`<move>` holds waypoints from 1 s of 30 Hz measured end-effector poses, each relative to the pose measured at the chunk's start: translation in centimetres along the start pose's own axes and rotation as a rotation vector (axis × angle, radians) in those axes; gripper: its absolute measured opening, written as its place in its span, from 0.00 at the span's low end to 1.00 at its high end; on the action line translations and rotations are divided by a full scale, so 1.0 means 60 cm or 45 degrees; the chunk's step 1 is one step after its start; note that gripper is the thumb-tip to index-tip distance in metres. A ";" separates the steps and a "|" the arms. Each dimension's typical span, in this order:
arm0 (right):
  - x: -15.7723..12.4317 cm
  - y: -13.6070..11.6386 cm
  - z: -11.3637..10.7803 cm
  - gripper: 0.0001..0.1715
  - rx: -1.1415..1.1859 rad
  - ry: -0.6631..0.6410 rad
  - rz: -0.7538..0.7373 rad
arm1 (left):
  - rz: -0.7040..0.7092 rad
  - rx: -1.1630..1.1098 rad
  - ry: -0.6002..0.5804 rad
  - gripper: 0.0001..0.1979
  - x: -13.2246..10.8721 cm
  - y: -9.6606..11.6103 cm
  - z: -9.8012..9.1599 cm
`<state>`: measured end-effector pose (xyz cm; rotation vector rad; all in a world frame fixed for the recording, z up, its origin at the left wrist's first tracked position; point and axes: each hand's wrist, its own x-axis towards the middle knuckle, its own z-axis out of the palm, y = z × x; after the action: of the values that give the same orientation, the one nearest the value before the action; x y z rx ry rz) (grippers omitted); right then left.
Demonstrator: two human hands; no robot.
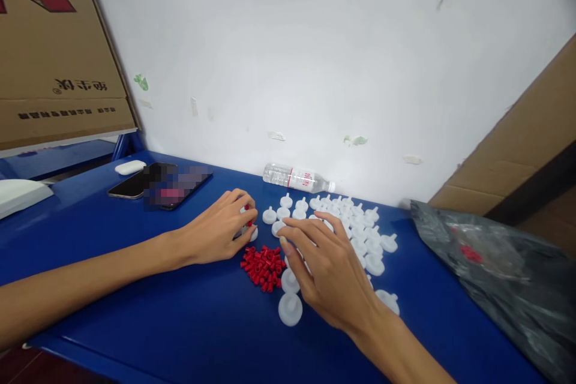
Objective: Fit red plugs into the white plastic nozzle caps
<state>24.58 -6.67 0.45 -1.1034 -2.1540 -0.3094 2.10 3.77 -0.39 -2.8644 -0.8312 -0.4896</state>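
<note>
My left hand (227,223) has its fingers curled round a white plastic disc with a stem (254,233), with a red bit showing at its fingers. Just in front of it lies a heap of small red caps (264,269). Over the white pieces reaches my right hand (321,258), fingers stretched and a little apart. Its index finger and thumb tips are beside one white stemmed disc (277,228); whether they touch it I cannot tell. Many more white discs (360,225) spread behind and under this hand, partly hidden by it. One white disc (290,309) lies nearest me.
A clear water bottle (297,179) lies along the wall. Two phones (135,183) and a white oval case (130,167) rest at the left of the blue table (180,324). At right is a dark plastic bag (508,294) beside cardboard (517,150). A large carton (58,54) stands at upper left.
</note>
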 end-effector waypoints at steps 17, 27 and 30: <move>0.000 -0.001 -0.001 0.13 -0.023 -0.030 0.013 | 0.087 0.089 -0.143 0.53 -0.011 -0.006 0.022; -0.010 0.010 0.013 0.20 -0.182 -0.206 0.278 | 0.154 0.173 -0.180 0.48 -0.008 -0.006 0.023; -0.017 0.017 0.022 0.22 -0.237 -0.238 0.353 | 0.177 0.171 -0.193 0.51 -0.007 -0.005 0.021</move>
<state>25.19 -6.01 -1.30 -1.5733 -2.1270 -0.2926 1.96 4.08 -1.70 -2.8349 -0.6522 -0.1947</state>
